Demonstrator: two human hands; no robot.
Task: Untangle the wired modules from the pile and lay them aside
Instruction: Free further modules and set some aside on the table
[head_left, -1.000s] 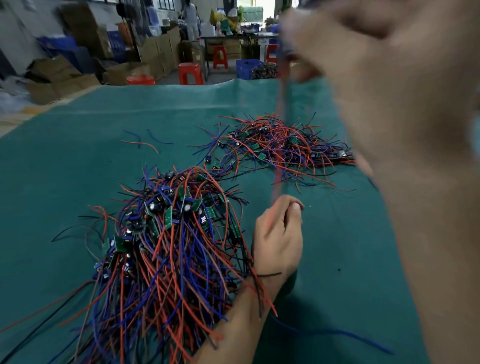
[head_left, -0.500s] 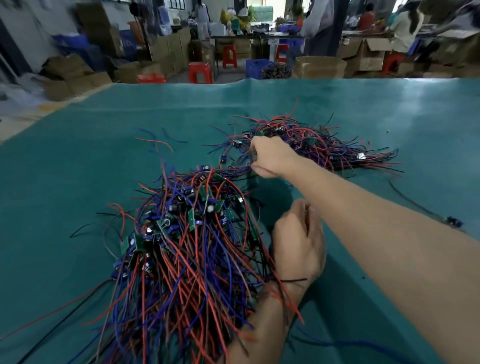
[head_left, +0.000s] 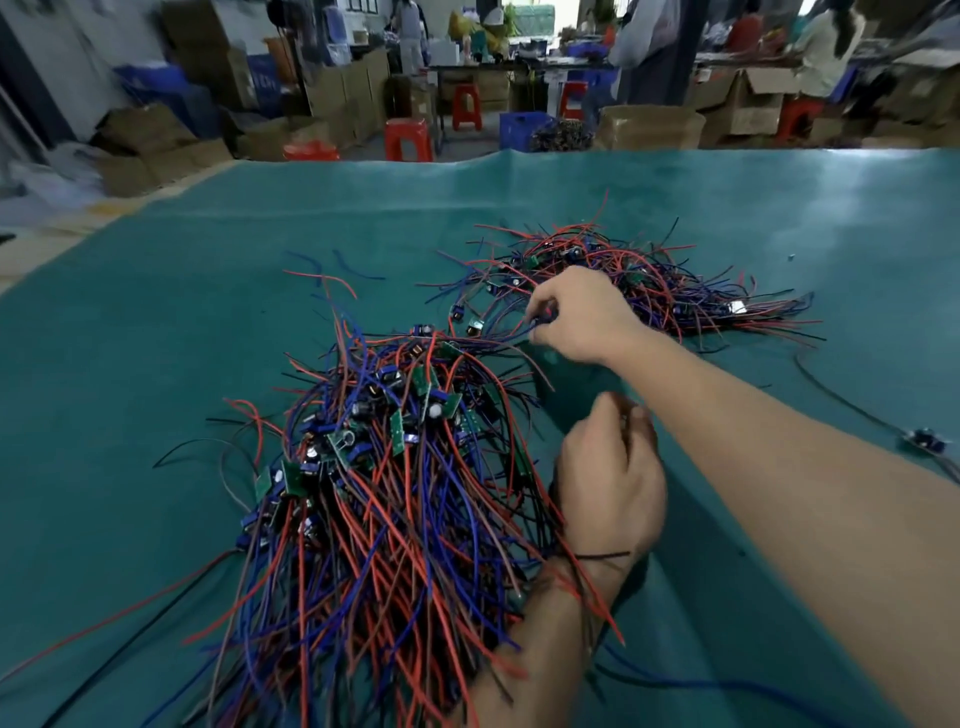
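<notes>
Right hand (head_left: 584, 317): grip narrow, fingertips pinching blue wire ends at the near edge of the far heap, arm reaching toward 1 o'clock. Left hand (head_left: 610, 486): fingers curled at the right flank of the near pile; wires cross the wrist, but whether the grip closes on any of them cannot be told.

Desk (head_left: 156, 338): green cover, carrying everything below.

Tangled pile (head_left: 384, 493): at centre to 7 o'clock, largest mass on the desk. Red, blue and black leads matted together, many small green boards showing on top. Judged the unsorted stock; clearly the bulk of the work is left.

Sorted heap (head_left: 649, 275): at 1 o'clock, flatter and smaller, leads lying roughly alongside one another. Judged the laid-aside modules; perhaps a minor share of the total.

Stray module (head_left: 922, 439): at 3 o'clock, alone on a long dark lead, well apart from both heaps.

Loose offcuts (head_left: 322, 275): at 11 o'clock, a few red and blue wire lengths.

Estimate: early to middle stage; many modules still to be freed.
</notes>
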